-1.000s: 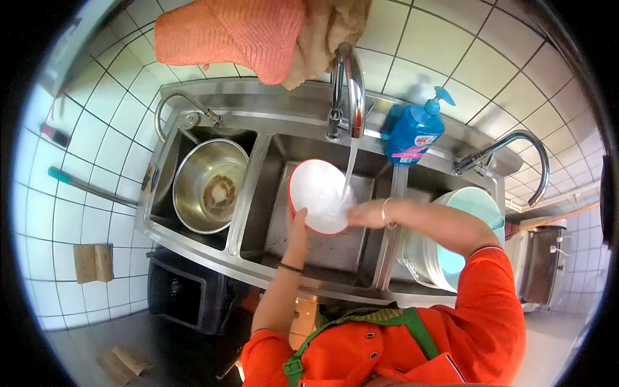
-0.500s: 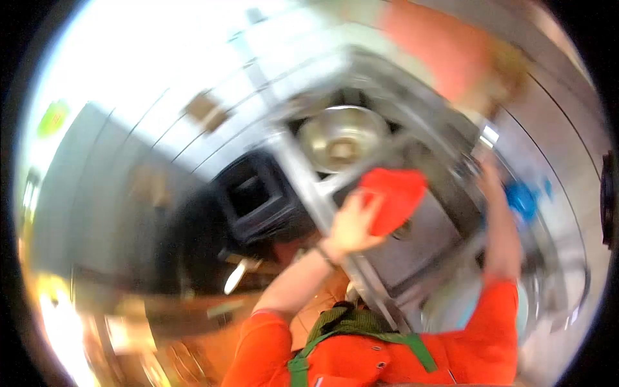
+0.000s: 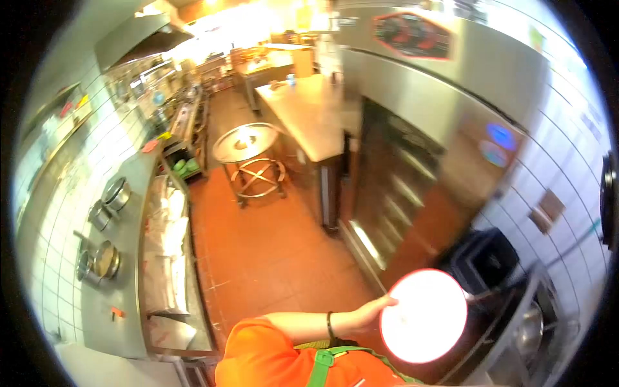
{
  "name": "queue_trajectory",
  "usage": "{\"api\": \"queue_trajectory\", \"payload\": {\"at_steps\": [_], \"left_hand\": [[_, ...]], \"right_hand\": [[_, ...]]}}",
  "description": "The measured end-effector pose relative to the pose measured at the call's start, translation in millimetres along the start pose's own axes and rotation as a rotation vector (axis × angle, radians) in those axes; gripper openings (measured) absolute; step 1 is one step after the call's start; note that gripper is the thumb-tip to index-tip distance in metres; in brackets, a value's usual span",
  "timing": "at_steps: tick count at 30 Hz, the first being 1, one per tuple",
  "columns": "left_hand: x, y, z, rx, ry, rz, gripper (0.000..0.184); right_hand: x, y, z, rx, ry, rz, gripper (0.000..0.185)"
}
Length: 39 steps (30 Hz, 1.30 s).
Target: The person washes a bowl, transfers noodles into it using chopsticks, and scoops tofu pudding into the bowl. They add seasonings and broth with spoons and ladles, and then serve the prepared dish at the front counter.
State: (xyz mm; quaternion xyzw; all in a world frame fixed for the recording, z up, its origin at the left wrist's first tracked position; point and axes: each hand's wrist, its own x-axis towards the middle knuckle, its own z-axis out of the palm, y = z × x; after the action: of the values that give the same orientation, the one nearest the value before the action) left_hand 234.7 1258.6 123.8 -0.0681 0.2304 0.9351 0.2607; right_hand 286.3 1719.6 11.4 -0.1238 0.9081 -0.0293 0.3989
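My left hand (image 3: 373,315) is closed on the rim of a round bowl (image 3: 423,316), white and glaring on its inner face with a red edge. That face is tipped up toward me, and nothing can be made out inside it. The thumb lies over the near rim, while the other fingers are hidden beneath. Just beyond the bowl, at the lower right, are the metal sink edge (image 3: 509,322) and a black bin (image 3: 480,258). My right hand is out of the picture.
A tall steel cabinet (image 3: 400,174) with a glass door stands ahead. A wheeled round stand (image 3: 247,142) is beside a long worktable (image 3: 309,116). Along the left wall runs a steel counter (image 3: 129,316) with several pots (image 3: 106,259). Red tile floor (image 3: 258,258) lies between.
My view has swung left from the sinks to the kitchen aisle. The bowl stays in my left hand, now showing white instead of its red outside. My right hand has left the view.
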Motion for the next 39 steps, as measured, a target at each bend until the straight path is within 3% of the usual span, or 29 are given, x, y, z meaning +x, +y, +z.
{"api": "queue_trajectory", "payload": {"at_steps": [1, 3, 5, 13, 17, 22, 26, 29, 32, 35, 36, 38, 39], "left_hand": [[-30, 31, -21, -0.128, 0.022, 0.057, 0.056], [-90, 94, -69, 0.039, 0.254, 0.387, 0.058], [-138, 144, -123, 0.102, 0.289, 0.629, 0.063], [-300, 335, -297, -0.054, 0.771, 1.088, 0.053], [-366, 424, -376, -0.096, 0.904, 1.269, 0.052], [-460, 521, -400, -0.269, 1.102, 1.461, 0.051], [-534, 593, -450, -0.323, 1.053, 1.533, 0.056], [-583, 657, -529, -0.382, 1.123, 1.516, 0.056], [-624, 766, -591, -0.199, 1.121, 1.549, 0.057], [-654, 911, -573, -0.442, 0.895, 1.320, 0.057], [-662, 945, -608, -0.192, 0.976, 1.372, 0.055], [-671, 1012, -674, -0.217, 0.846, 1.318, 0.054], [-672, 1050, -691, -0.203, 0.795, 1.296, 0.053]], "right_hand": [[42, -50, -19, 0.058, 0.011, -0.022, 0.057], [112, -161, -48, 0.144, 0.010, -0.088, 0.054], [170, -257, -72, 0.210, -0.027, -0.161, 0.053], [360, -537, -82, 0.407, -0.451, -0.144, 0.052], [446, -730, -117, 0.304, -0.326, -0.542, 0.054], [495, -1018, -170, 0.025, -0.397, -0.903, 0.054], [518, -1210, -198, -0.079, -0.391, -1.111, 0.054], [563, -1313, -193, -0.117, -0.353, -1.126, 0.054], [628, -1378, -185, -0.158, -0.288, -0.968, 0.054], [724, -1387, -168, -0.214, -0.352, -0.716, 0.054], [773, -1385, -155, -0.201, -0.436, -0.674, 0.054], [813, -1420, -172, -0.118, -0.523, -0.646, 0.054], [813, -1437, -201, -0.058, -0.249, -0.599, 0.052]]}}
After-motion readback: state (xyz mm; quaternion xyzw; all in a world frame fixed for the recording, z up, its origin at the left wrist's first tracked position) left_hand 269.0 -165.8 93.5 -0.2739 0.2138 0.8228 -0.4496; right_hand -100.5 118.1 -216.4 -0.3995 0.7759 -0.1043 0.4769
